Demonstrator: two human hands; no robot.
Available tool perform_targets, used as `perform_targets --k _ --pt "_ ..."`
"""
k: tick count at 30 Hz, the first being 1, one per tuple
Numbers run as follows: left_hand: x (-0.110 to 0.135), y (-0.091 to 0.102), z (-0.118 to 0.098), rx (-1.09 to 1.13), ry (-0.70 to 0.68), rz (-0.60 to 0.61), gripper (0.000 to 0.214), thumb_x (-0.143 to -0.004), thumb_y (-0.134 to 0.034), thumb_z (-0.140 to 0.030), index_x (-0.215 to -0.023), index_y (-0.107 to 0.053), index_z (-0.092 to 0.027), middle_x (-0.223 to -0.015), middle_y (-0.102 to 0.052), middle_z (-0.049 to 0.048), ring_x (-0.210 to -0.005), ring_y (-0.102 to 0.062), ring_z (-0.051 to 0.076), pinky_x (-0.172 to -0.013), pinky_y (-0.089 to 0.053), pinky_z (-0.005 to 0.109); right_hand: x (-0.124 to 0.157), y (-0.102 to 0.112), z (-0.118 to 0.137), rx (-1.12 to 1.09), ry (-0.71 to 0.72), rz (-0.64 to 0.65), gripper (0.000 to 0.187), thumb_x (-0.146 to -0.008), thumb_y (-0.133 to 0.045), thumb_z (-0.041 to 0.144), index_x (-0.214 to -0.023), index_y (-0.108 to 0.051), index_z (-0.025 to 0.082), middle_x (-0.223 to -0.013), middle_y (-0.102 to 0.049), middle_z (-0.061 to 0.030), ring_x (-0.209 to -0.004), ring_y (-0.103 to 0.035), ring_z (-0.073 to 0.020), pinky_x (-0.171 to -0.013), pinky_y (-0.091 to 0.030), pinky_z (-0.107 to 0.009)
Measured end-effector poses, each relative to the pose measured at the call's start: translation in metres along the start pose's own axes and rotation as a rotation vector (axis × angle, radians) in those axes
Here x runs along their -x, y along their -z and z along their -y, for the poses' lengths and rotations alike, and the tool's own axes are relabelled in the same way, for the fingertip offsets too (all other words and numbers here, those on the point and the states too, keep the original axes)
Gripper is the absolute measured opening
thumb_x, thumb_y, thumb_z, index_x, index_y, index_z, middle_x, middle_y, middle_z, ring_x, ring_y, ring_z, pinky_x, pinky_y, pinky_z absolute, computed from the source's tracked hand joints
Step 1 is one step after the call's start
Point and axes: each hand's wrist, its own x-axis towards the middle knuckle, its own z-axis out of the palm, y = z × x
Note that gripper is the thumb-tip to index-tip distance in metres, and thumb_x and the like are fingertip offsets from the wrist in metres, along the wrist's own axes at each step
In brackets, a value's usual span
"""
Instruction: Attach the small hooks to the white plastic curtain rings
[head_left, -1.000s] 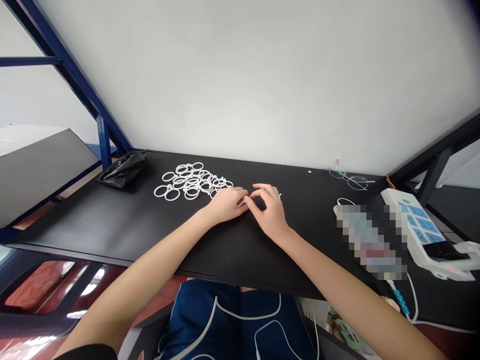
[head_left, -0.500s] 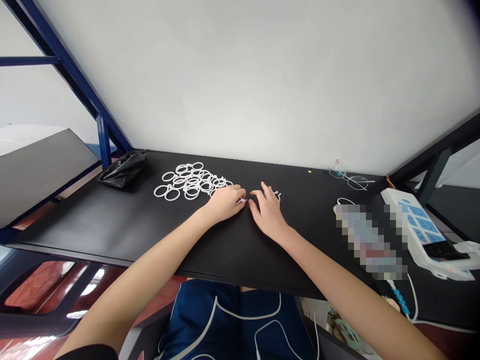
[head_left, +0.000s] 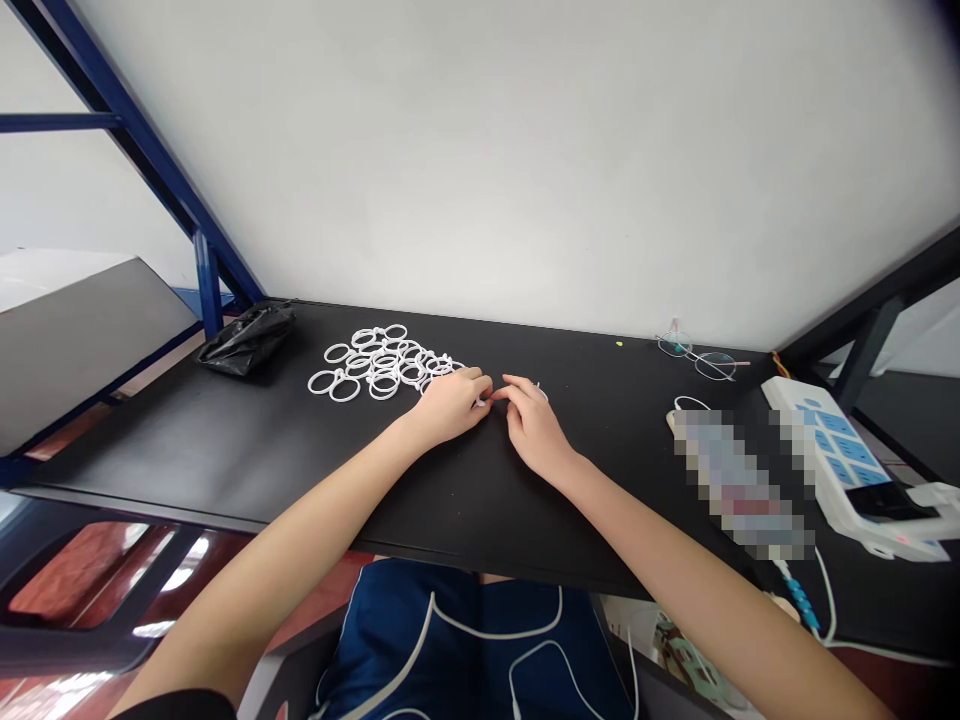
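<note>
My left hand point(head_left: 454, 405) rests on the black tabletop just right of a pile of white rings point(head_left: 384, 368), its fingers closed on a small white piece point(head_left: 481, 402). Most of that piece is hidden, so I cannot tell whether it belongs to a ring. Close by on the right, my right hand point(head_left: 535, 428) has its index finger stretched out to the left fingertips, with the thumb below it. No object shows in the right fingers. Behind the right hand, small white pieces point(head_left: 542, 393) are partly hidden.
A black plastic bag point(head_left: 249, 338) lies at the left of the black table point(head_left: 225, 450). On the right are eyeglasses point(head_left: 697, 356), a blurred-out phone point(head_left: 739, 485) with a cable, and a white power strip point(head_left: 840, 455). The wall point(head_left: 480, 180) rises behind.
My right hand's fingers have drawn together and moved left until the index finger meets the left fingertips. My left hand has hardly moved.
</note>
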Motion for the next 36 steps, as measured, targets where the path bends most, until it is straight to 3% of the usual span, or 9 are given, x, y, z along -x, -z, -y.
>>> perform_targets --k 11,21,36 --pt "-0.0002 0.0025 -0.0017 -0.009 -0.001 0.000 0.011 -0.088 -0.052 -0.022 -0.088 -0.061 -0.018 -0.091 -0.062 0.0046 -0.085 -0.061 0.019 -0.061 -0.042 0.026 -0.0011 0.0021 0.0002 -0.091 0.039 -0.074 0.041 -0.075 -0.037 -0.005 -0.088 -0.066 0.020 -0.113 -0.064 -0.0090 -0.103 -0.064 -0.0231 -0.091 -0.051 -0.039" --pt "0.0001 0.0039 -0.0028 -0.026 -0.007 -0.005 0.010 -0.089 -0.053 -0.023 -0.091 -0.062 -0.018 -0.094 -0.062 0.0043 -0.090 -0.061 0.019 -0.064 -0.045 0.026 -0.0017 0.0005 -0.0002 -0.180 0.089 -0.175 0.037 -0.072 -0.039 -0.006 -0.082 -0.064 0.020 -0.097 -0.068 -0.0059 -0.082 -0.066 -0.0188 -0.076 -0.055 -0.032" --pt "0.0001 0.0028 -0.0015 -0.011 0.040 -0.031 0.017 -0.092 -0.048 -0.029 -0.087 -0.061 -0.019 -0.089 -0.065 0.0028 -0.083 -0.063 0.018 -0.057 -0.038 0.025 -0.0021 0.0005 -0.0007 -0.139 0.071 -0.131 0.037 -0.074 -0.042 -0.005 -0.088 -0.067 0.019 -0.106 -0.066 -0.0093 -0.097 -0.065 -0.0227 -0.087 -0.053 -0.039"
